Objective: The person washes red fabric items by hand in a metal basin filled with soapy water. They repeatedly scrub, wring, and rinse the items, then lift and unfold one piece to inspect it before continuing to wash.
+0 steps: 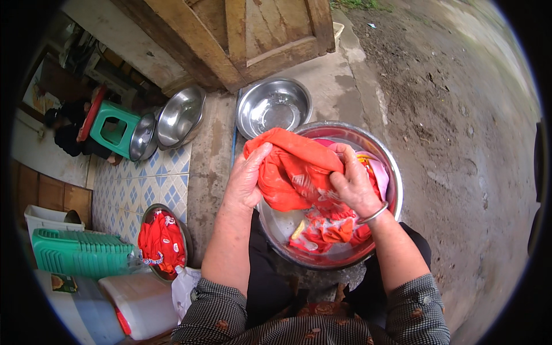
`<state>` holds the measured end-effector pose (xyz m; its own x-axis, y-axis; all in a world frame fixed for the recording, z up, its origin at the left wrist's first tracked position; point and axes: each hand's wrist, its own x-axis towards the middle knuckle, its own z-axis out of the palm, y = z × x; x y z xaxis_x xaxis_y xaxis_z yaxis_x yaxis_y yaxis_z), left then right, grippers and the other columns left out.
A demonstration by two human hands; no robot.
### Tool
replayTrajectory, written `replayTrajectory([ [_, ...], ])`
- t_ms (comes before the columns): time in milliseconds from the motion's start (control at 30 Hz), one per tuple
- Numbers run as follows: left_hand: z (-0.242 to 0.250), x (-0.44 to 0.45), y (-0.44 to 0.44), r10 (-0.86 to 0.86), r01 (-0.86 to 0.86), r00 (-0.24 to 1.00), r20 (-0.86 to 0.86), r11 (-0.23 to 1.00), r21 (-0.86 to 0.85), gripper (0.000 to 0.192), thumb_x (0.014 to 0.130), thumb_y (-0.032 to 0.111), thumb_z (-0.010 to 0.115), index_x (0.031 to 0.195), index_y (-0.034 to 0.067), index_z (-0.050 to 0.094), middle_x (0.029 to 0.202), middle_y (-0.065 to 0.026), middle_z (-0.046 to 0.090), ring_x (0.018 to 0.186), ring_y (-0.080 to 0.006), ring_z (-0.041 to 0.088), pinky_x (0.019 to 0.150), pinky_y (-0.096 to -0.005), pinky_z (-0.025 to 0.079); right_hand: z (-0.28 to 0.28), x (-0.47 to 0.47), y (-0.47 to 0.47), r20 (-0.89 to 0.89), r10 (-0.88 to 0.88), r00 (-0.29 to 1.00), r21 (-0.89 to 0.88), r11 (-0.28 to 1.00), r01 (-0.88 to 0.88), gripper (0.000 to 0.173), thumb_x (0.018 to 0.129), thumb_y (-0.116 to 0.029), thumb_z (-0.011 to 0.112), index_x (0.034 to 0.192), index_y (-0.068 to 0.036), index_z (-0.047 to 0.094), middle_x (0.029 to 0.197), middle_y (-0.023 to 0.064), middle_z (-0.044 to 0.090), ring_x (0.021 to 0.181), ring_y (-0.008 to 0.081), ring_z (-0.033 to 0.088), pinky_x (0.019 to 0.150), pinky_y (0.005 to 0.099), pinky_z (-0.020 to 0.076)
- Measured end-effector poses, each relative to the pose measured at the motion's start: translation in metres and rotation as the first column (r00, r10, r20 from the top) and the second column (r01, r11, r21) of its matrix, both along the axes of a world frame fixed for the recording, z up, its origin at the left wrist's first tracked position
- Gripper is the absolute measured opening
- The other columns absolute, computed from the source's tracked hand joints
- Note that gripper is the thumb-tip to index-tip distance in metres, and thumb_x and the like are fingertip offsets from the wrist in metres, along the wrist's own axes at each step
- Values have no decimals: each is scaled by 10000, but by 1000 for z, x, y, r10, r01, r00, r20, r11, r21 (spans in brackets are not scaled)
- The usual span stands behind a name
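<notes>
A wet red garment (293,168) is bunched up between my two hands, above a large metal basin (394,172). My left hand (248,177) grips its left edge, thumb on top. On the other side my right hand (355,183), with a bangle (374,212) at the wrist, pinches the cloth. Sudsy water stands in the basin below. More red clothes (327,233) lie soaking there, with a pink cloth (378,172) against the right wall. A yellowish bar (298,230), perhaps soap, rests among the wet clothes.
A steel basin (274,103) stands just beyond the wash basin. To my left, a bowl (161,241) holds red clothes beside stacked green stools (82,254) and plastic jugs (142,302). Farther off are metal basins (181,116), a green stool (114,129), a person (73,133) and a wooden door (276,34).
</notes>
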<state>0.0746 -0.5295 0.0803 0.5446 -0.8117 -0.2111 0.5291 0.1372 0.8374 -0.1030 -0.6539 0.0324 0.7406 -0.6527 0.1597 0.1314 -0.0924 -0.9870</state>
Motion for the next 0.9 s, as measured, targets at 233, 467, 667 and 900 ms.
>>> replayTrajectory([
  [233,-20,-13,1,56,-57,997,48,998,27,297,933,152,583,1194,13,554,1143,-93,621,1020,-183,614,900,-342,506,7,0,-12,224,1,975,748,641,-172,347,789,40,392,1095,36,554,1024,101,624,931,177,611,854,288,497],
  [467,-50,-65,-15,228,-294,631,741,955,-43,450,937,70,545,1348,-9,381,1261,-111,515,1147,-167,504,989,-303,405,-31,13,8,242,-226,944,941,292,-172,277,960,-289,544,1058,-32,582,1042,102,645,945,213,640,833,360,546],
  [667,-44,-127,-20,-5,14,66,998,1000,4,165,730,138,720,869,95,641,698,-79,603,588,-237,628,537,-344,491,-61,12,21,687,-87,721,708,302,-638,340,964,-428,491,1062,-124,610,744,-12,528,720,137,552,657,289,494],
  [900,-46,-94,-60,78,-241,544,836,968,67,231,839,219,647,693,44,614,614,-162,599,557,-328,616,520,-398,476,-57,13,42,135,-313,940,982,167,-85,227,941,-297,530,1010,-96,609,899,58,643,814,181,619,733,336,509],
])
